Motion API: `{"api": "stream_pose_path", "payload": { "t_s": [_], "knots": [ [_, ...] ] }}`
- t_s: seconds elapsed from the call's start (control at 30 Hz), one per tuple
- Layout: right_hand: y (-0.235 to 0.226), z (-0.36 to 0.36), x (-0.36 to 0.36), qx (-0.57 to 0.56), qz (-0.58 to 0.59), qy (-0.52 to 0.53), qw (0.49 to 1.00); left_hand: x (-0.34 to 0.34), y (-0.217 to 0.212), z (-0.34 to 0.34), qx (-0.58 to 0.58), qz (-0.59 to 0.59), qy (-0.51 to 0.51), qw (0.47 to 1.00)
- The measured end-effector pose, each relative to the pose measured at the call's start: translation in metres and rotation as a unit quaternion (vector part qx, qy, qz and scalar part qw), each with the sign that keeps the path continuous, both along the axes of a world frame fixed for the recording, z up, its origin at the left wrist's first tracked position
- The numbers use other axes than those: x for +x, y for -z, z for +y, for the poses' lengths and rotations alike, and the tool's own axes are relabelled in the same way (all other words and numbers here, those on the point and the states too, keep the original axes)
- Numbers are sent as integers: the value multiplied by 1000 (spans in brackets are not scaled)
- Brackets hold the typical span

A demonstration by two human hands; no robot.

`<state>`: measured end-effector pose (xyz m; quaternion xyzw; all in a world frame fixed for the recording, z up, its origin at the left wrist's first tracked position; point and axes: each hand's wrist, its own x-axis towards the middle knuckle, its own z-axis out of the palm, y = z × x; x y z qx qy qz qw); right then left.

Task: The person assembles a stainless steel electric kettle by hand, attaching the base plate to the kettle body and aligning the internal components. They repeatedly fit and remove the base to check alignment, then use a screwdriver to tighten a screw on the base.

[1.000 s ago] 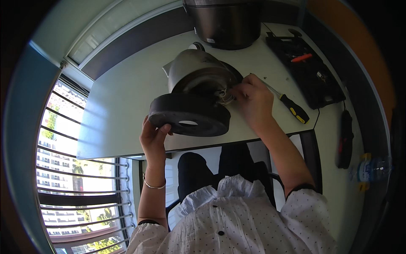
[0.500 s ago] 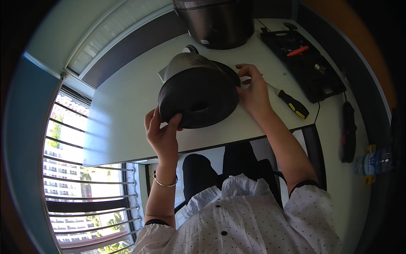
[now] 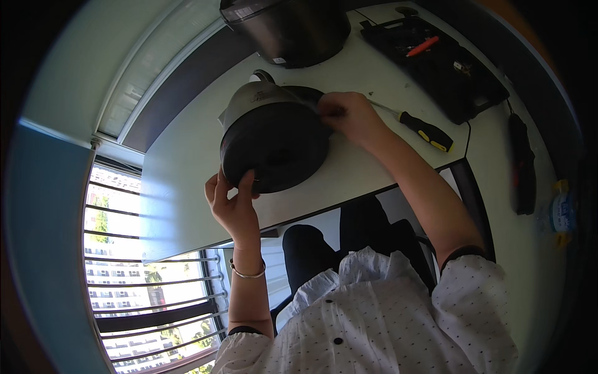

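Observation:
An electric kettle with a steel body (image 3: 260, 93) lies tipped on its side on the white table (image 3: 180, 162). Its round black base (image 3: 280, 146) faces me. My left hand (image 3: 232, 198) pinches the lower left rim of that base between thumb and fingers. At the upper right, beside the black handle, my right hand (image 3: 350, 117) has its fingers curled together against the kettle's edge. What lies inside those fingers is hidden. A screwdriver with a black and yellow handle (image 3: 427, 131) rests on the table right of my right hand.
A large dark pot-like appliance (image 3: 293, 31) stands at the back. An open black tool case (image 3: 439, 68) holding an orange-red tool lies at the back right. Further right are a dark long tool (image 3: 522, 162) and a plastic bottle (image 3: 559, 212). A barred window is at the left.
My right hand has closed its spread fingers and moved in against the kettle's edge by the handle. The view has shifted, while my left hand keeps its hold on the base.

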<state>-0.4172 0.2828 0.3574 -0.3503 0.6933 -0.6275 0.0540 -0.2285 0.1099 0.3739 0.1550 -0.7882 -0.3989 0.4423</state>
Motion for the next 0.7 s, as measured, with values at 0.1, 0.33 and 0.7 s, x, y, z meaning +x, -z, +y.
{"api": "stream_pose_path", "payload": {
  "t_s": [0.1,0.33,0.7],
  "knots": [
    [-9,2,-7,34,-30,-48,998,-1,-5,6,-32,-8,-22,999],
    [-42,9,-16,190,37,-117,974,-2,-6,0,-107,-21,-54,993],
    [-26,11,-23,133,-2,-185,974,-13,4,-1,-241,56,-115,962]
  ]
}}
